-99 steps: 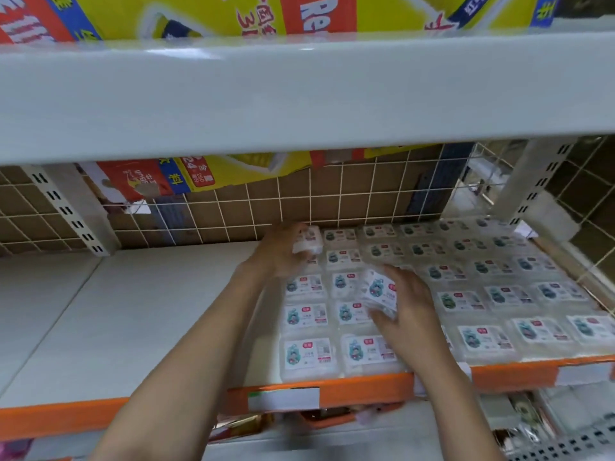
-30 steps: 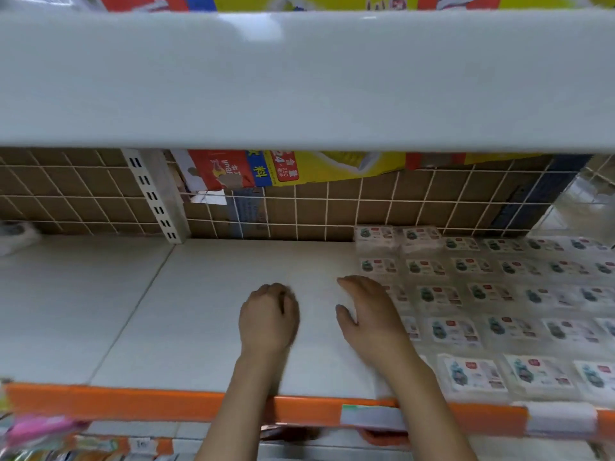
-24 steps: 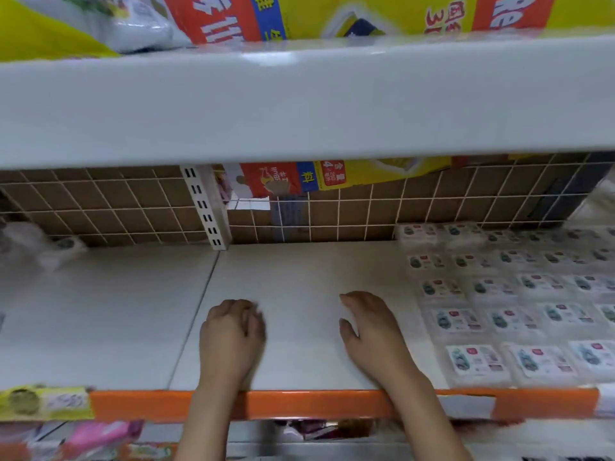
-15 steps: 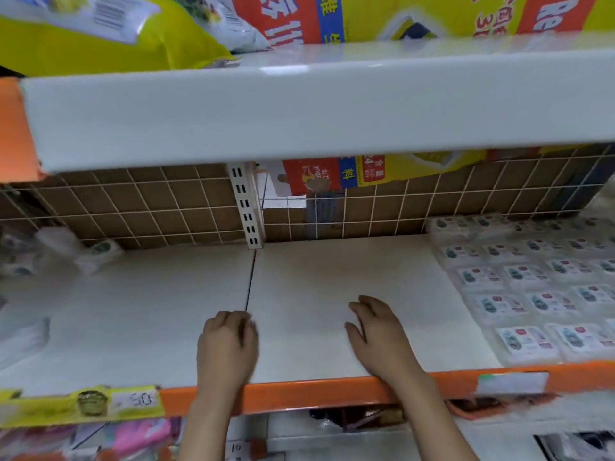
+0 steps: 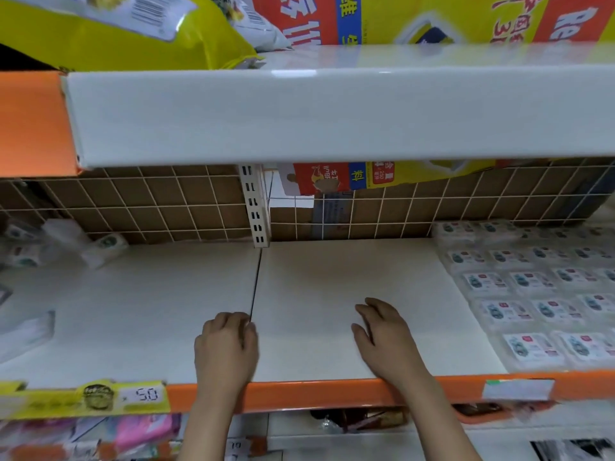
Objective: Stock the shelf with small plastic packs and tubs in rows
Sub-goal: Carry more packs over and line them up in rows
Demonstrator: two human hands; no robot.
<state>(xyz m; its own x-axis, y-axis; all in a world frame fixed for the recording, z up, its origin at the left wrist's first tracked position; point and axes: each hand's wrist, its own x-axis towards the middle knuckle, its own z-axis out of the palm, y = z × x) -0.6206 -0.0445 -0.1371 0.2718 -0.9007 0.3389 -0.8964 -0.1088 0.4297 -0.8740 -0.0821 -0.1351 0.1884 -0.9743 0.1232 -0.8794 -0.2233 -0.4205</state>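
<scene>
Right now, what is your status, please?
Left hand curled, right hand relaxed, both hold nothing. Packs in rows on shelf, right side. Nothing in the way.

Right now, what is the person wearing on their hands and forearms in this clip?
Nothing shows: the left hand and right hand are bare, with no gloves, rings, watch or wristbands. Both forearms are uncovered down to the frame's bottom edge; no sleeve is in view.

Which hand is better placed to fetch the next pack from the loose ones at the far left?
Left. The left hand lies nearer the loose packs; the right hand sits toward the stocked rows.
</scene>
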